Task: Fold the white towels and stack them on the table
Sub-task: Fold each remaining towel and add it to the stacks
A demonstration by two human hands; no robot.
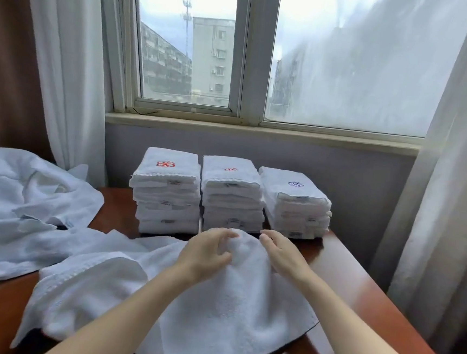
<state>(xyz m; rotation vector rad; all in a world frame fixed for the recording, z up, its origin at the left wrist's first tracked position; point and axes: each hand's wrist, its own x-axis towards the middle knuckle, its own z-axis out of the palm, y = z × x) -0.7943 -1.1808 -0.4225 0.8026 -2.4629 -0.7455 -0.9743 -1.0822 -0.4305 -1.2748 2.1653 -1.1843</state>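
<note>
A white towel (232,303) lies rumpled on the brown table (358,286) in front of me. My left hand (206,252) grips a raised bunch of it near its far edge, fingers curled into the cloth. My right hand (282,256) rests on the same bunch from the right, fingers fairly straight. Behind them stand three stacks of folded white towels: the left stack (166,190) with a red emblem, the middle stack (232,195) with a red mark, and the right stack (295,204) with a purple emblem.
A heap of unfolded white towels (23,209) covers the table's left side. White curtains (453,168) hang at both sides of the window (245,65), with the wall below the sill right behind the stacks. The table's right edge runs diagonally.
</note>
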